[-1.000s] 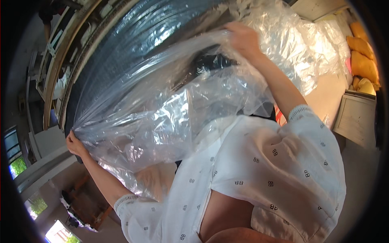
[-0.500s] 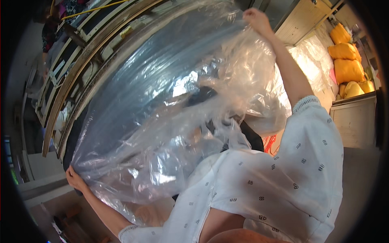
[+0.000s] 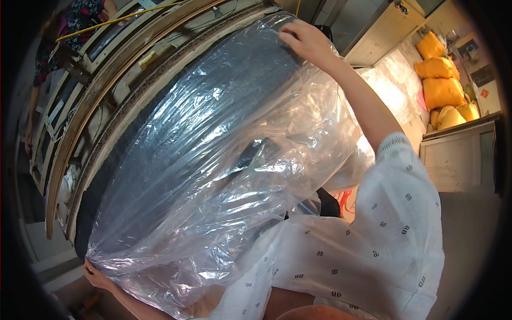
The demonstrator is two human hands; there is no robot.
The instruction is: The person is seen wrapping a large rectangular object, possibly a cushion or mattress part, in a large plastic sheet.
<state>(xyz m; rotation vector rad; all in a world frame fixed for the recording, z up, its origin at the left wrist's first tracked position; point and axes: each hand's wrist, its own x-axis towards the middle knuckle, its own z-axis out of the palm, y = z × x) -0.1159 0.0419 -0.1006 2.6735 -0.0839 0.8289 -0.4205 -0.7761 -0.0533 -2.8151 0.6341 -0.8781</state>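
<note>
A wide sheet of clear plastic film [image 3: 213, 154] stretches between my two hands and hangs in folds toward my body. At the lower left my left hand [image 3: 97, 275] is closed on a gathered corner of the film, beside the end of a dark padded surface [image 3: 88, 213]. My right hand [image 3: 306, 40] pinches the film's far edge at the upper right, low over the same dark surface. Most of that surface lies beneath the film and shows through it. Creases run from the left corner across the sheet.
Beyond the dark surface run long wooden rails [image 3: 101, 90] with metal fittings and a yellow rod [image 3: 114, 20]. Another person [image 3: 69, 26] stands at the far left. Yellow-orange bundles [image 3: 444, 92] sit stacked at the right above a pale cabinet [image 3: 461, 154]. More clear plastic lies behind my right arm.
My right hand has come left and down, bringing the film lower onto the dark surface. My left hand has moved slightly lower. The other person has shifted further into view.
</note>
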